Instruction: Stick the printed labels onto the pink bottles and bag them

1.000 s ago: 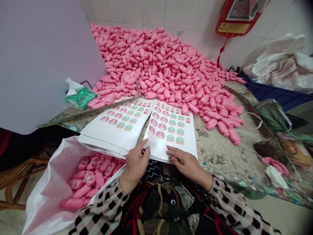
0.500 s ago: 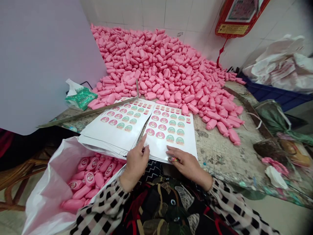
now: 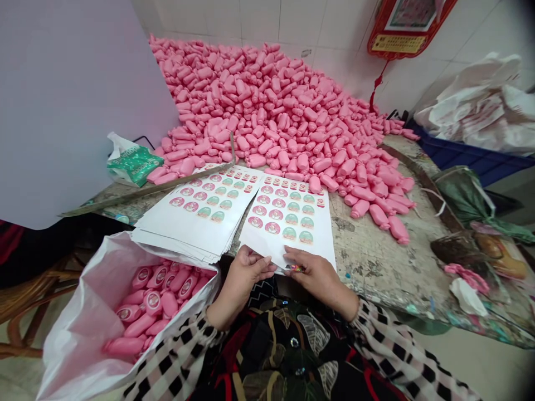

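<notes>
**Scene:** Work counter heaped with pink bottles, seen from the worker's own head.

**Left hand [image 3: 246,284]:** At 6 o'clock, at the lower edge of the sticker sheet [image 3: 288,220], which bends up beside it.

**Left fingers [image 3: 267,266]:** Drawn narrow, pinching the sheet's lower edge.

**Right hand [image 3: 315,274]:** Just beside the left, lying on the same sheet's bottom edge.

**Right fingers [image 3: 295,257]:** Close together on the paper; whether they grip it, cannot tell. A small multicoloured item [image 3: 296,268] shows beneath them, too small to name.

**Sticker sheet:** Directly at 12 o'clock from the hands, on top of a thin pile, printed with rows of round pink and green labels.

**Nearby:** A second stack of label sheets [image 3: 196,223] lies at 11 o'clock, its edge just touching the first. A long wooden strip [image 3: 146,192] rests across it.

**Bottles:** A large heap of unlabelled pink bottles [image 3: 267,106] fills the counter [image 3: 376,267] at 12 o'clock, against a tiled wall [image 3: 259,22]. Labelled pink bottles [image 3: 152,303] lie in a white sack [image 3: 79,317] at 8 o'clock.

**Edges:** A green packet [image 3: 131,164] sits at 10 o'clock; a blue crate [image 3: 468,153] under white plastic bags [image 3: 472,106] stands at 2 o'clock.
</notes>
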A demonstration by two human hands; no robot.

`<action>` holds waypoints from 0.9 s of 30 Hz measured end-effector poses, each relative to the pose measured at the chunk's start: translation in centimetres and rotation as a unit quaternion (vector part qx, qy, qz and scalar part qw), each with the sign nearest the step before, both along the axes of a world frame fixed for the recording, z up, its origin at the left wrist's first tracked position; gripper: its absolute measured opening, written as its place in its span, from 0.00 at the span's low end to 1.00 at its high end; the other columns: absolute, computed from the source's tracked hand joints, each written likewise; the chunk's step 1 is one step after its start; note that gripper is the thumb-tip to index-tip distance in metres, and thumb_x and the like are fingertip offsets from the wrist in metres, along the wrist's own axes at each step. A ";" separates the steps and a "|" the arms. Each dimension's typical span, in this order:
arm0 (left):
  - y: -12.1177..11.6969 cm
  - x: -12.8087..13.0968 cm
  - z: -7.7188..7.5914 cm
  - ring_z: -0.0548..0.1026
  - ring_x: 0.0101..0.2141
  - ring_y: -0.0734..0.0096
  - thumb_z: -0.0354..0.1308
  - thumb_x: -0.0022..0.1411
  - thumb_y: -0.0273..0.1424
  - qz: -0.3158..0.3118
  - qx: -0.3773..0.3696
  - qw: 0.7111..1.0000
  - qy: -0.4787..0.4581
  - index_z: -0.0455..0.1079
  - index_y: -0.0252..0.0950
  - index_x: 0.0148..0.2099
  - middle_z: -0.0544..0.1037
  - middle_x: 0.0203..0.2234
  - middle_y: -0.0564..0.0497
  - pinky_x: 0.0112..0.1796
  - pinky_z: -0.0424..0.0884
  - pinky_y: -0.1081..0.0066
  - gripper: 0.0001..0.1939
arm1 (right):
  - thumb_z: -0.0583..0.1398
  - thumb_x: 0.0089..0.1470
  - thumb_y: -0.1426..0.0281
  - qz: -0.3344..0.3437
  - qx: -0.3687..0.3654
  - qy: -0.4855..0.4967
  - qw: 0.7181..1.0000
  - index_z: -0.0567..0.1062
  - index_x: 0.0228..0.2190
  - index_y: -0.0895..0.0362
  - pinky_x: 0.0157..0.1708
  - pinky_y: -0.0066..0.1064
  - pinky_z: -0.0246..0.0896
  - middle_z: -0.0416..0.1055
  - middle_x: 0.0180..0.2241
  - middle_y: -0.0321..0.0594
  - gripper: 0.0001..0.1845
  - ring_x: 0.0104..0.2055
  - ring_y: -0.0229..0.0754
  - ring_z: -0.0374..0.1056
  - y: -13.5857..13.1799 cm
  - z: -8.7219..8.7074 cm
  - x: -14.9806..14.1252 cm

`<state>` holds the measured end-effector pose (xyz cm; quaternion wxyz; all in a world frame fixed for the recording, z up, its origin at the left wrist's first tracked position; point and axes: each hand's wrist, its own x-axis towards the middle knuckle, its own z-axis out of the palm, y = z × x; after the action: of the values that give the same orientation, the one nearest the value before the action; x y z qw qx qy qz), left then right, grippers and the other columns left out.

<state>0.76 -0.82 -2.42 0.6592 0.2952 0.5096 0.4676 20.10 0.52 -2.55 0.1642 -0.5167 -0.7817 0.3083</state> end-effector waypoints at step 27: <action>1.0 3.1 1.0 0.78 0.30 0.64 0.56 0.60 0.28 0.010 -0.098 0.993 -0.060 0.62 0.29 0.50 0.78 0.38 0.39 0.35 0.76 0.64 0.16 | 0.51 0.59 0.62 -0.130 0.110 -0.083 0.982 0.73 0.47 0.52 0.45 0.34 0.64 0.72 0.47 0.40 0.18 0.47 0.44 0.68 9.8 2.8 2.4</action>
<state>3.83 0.15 -1.42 0.7094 0.1956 0.5155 0.4390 22.47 10.30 0.27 0.1934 -0.6163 -0.7479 0.1532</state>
